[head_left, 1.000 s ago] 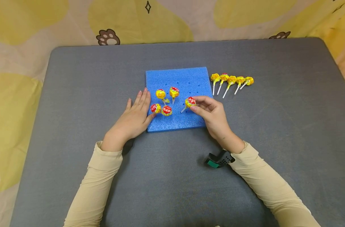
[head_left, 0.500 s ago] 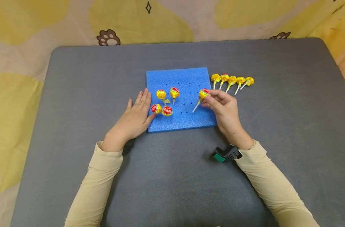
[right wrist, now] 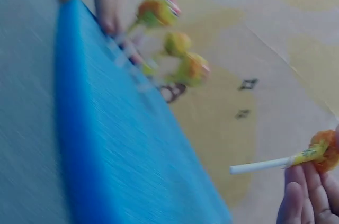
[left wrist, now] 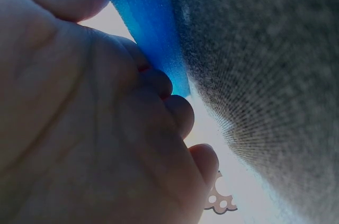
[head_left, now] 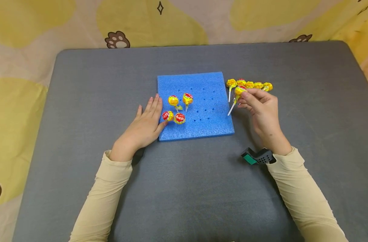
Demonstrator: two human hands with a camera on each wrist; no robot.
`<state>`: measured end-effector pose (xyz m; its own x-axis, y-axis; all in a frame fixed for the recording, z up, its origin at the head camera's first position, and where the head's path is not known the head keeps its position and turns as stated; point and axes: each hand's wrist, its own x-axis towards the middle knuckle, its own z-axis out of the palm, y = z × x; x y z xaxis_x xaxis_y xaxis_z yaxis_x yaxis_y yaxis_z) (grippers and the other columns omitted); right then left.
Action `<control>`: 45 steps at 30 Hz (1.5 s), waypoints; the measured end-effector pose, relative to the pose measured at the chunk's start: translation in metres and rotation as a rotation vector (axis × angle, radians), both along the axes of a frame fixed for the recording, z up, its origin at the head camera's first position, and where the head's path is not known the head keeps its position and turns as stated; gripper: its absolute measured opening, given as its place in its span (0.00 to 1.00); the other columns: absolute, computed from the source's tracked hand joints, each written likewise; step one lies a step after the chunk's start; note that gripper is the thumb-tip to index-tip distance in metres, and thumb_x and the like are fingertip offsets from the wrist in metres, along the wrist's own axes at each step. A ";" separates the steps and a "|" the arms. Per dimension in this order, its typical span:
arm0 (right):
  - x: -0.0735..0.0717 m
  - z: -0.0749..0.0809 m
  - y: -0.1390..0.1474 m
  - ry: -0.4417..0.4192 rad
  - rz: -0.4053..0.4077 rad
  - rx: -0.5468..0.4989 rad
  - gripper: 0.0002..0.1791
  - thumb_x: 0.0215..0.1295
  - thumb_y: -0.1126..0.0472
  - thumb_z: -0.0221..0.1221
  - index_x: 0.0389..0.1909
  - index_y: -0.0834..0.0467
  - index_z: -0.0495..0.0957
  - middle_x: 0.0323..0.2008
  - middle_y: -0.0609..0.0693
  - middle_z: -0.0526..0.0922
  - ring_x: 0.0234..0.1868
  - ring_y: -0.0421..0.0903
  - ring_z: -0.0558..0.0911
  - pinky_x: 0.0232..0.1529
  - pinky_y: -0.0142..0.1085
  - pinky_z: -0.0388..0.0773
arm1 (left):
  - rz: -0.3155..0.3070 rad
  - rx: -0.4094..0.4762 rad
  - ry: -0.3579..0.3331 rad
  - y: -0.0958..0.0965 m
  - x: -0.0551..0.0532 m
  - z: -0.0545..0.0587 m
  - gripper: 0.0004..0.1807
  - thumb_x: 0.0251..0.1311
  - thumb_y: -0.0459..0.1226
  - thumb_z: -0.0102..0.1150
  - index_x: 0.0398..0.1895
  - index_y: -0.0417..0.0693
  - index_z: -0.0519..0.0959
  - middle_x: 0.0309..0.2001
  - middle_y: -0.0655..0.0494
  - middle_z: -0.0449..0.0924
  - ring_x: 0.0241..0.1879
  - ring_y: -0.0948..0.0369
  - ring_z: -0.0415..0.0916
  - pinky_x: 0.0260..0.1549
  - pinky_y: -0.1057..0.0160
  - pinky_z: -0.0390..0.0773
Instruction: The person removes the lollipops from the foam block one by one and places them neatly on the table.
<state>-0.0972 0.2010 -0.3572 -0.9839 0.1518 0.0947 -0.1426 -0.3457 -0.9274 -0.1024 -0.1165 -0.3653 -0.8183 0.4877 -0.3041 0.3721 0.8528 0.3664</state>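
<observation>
1. Right hand [head_left: 264, 112] pinches one wrapped lollipop [head_left: 240, 91], stick slanting down by the foam block [head_left: 208, 127]'s right edge; gray table [head_left: 323, 117] extends well beyond.
2. Left hand [head_left: 143, 126]: fingers straight, against foam's left edge.
3. Foam: blue, grainy, hole-punched; four standing lollipops [head_left: 179, 118].
4. Lollipop row [head_left: 231, 83]: sticks mostly hidden.

The foam board [head_left: 208, 129] is bright blue, dotted with dark holes [head_left: 205, 110]; the lollipops standing in it [head_left: 179, 118] wear yellow wrappers with red patches and white lettering. The held lollipop [head_left: 240, 91] shows yellow and red above a white stick [head_left: 231, 109]. I see a dark grey table [head_left: 187, 188], plain beige sleeves [head_left: 305, 198], a black wrist device [head_left: 264, 156] with a green patch [head_left: 250, 159], and a pale cloth [head_left: 150, 23] blotched yellow, with brown paw prints [head_left: 117, 40]
</observation>
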 end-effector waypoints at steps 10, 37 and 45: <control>-0.026 0.014 0.035 -0.147 0.074 0.050 0.04 0.58 0.69 0.63 0.30 0.68 0.83 0.27 0.55 0.84 0.24 0.45 0.82 0.30 0.32 0.80 | -0.003 0.002 0.001 0.001 0.001 -0.003 0.39 0.72 0.48 0.36 0.73 0.38 0.31 0.74 0.47 0.23 0.72 0.53 0.21 0.66 0.44 0.30; -0.031 -0.015 0.052 -0.415 0.364 0.550 0.02 0.59 0.66 0.63 0.30 0.58 0.84 0.25 0.47 0.85 0.24 0.41 0.83 0.27 0.32 0.80 | 0.009 -0.010 0.006 0.001 0.001 -0.001 0.41 0.71 0.50 0.37 0.73 0.39 0.31 0.74 0.48 0.23 0.72 0.54 0.21 0.66 0.45 0.29; -0.029 -0.017 0.049 -0.386 0.379 0.674 0.08 0.58 0.66 0.64 0.35 0.68 0.82 0.25 0.48 0.85 0.24 0.41 0.83 0.28 0.32 0.81 | 0.003 -0.004 0.003 0.000 0.001 0.000 0.40 0.72 0.49 0.36 0.73 0.39 0.31 0.74 0.47 0.23 0.72 0.53 0.21 0.66 0.44 0.29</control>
<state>-0.1258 0.2504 -0.3742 -0.9386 -0.1615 -0.3049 0.2385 0.3349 -0.9116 -0.1015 -0.1165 -0.3654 -0.8206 0.4841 -0.3037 0.3706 0.8553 0.3620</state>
